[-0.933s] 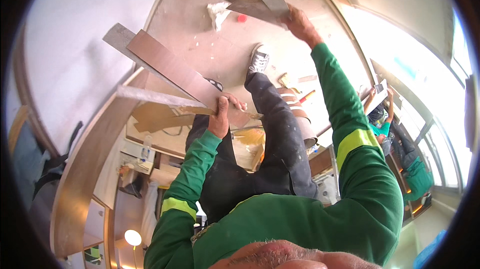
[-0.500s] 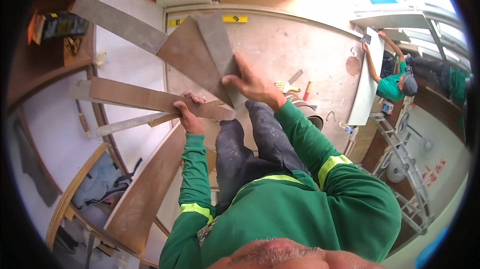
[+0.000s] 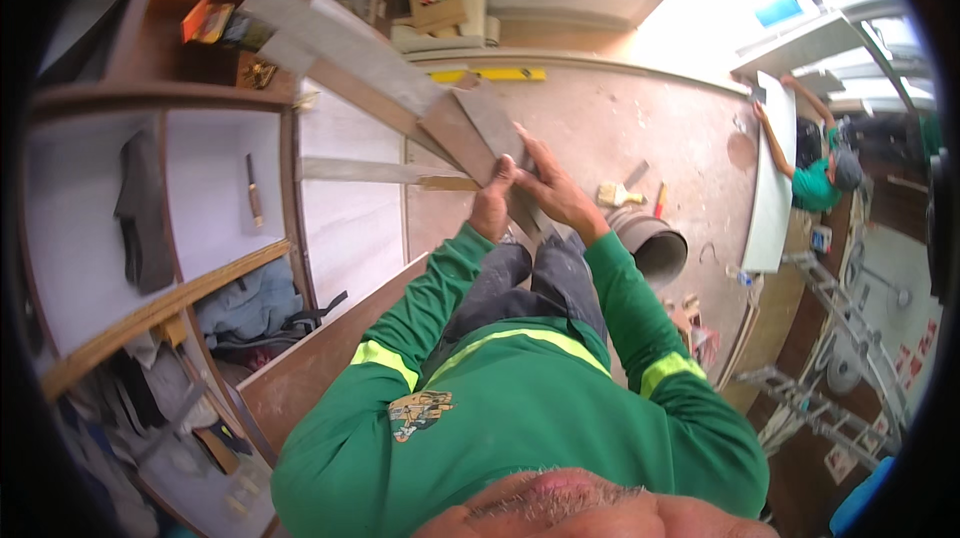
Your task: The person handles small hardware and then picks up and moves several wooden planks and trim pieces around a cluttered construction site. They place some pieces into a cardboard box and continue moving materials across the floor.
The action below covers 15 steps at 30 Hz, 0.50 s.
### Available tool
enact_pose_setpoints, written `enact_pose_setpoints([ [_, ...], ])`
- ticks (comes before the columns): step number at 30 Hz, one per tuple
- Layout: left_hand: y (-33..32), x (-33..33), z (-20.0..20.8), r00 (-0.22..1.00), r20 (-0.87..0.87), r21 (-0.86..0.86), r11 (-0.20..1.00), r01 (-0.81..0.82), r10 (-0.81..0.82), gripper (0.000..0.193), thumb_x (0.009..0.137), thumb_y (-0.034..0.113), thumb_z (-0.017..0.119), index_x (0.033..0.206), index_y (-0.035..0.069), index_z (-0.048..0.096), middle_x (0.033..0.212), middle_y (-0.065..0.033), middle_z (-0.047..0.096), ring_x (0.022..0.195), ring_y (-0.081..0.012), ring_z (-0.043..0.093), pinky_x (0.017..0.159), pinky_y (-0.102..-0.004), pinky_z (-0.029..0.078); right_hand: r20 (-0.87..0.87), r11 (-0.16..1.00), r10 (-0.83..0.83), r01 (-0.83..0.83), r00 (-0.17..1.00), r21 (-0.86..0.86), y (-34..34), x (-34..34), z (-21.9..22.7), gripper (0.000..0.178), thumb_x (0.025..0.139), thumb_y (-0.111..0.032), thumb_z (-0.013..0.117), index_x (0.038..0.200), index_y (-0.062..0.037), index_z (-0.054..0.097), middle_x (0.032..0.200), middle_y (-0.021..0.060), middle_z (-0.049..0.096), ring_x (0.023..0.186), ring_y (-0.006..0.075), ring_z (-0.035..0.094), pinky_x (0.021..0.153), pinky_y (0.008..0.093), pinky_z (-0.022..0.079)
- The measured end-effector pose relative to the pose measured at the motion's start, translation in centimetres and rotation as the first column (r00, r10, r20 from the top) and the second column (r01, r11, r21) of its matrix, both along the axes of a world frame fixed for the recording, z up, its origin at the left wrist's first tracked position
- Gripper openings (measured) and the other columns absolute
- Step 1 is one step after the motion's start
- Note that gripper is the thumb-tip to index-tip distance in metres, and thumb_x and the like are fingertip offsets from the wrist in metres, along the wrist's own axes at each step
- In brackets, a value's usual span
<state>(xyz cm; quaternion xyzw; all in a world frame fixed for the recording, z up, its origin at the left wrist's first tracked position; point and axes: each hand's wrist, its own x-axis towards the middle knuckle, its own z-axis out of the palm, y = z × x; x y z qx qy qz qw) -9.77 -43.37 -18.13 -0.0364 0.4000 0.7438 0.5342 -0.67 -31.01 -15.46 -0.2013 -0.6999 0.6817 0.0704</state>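
Note:
A fanned bundle of flat laminate strips [image 3: 345, 50], some grey and some brown, is held between my two hands in front of my legs. My left hand [image 3: 492, 202] is closed round the near ends of the strips, thumb on top. Against the other side of the bundle, my right hand [image 3: 562, 196] grips it with long fingers lying along a strip's edge. Short brown and grey ends stick up between the hands, while a pale strip [image 3: 360, 170] juts out to the left. Part of the bundle is hidden behind my fingers.
A yellow level [image 3: 508, 74] lies past the strips. Right of my hands are a paintbrush [image 3: 618, 194], a red-handled tool [image 3: 661, 200] and a round brown container [image 3: 655, 248]. Shelving [image 3: 165, 283] stands left, a ladder [image 3: 840, 308] right. A co-worker [image 3: 822, 183] handles a white panel [image 3: 765, 188].
My hands, apart before with strips in each, have come together, so the strips now form one bundle. The left hand has moved right and up. My view has shifted toward the left shelving.

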Motion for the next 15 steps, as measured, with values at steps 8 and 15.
enact_pose_setpoints([
  [8,-1.5,2.4,6.1,0.995,0.102,0.07,0.997,-0.015,0.008,0.048,0.105,0.038,0.054,0.141,0.008,0.048,0.131,-0.0089,0.057,0.123,-0.0231,0.056,0.108,-0.0391,0.045,0.082,0.898,-0.367,0.33,0.927,0.29,-6.2,4.6,2.2,0.065,0.099,-0.031,0.061,0.152,-0.002,0.036,0.138,0.0255,0.055,0.126,0.0393,0.056,0.107,0.0443,0.044],
  [15,-2.3,3.4,10.1,0.993,-0.026,0.296,0.948,0.117,-0.114,0.071,0.096,0.053,0.058,0.141,-0.001,0.043,0.127,-0.0169,0.055,0.123,-0.0316,0.052,0.111,-0.0489,0.039,0.228,0.939,-0.245,0.171,0.942,0.3,-7.5,9.4,7.1,0.068,0.099,-0.054,0.053,0.141,-0.0007,0.047,0.111,0.0281,0.068,0.106,0.0432,0.065,0.092,0.0476,0.05],
])
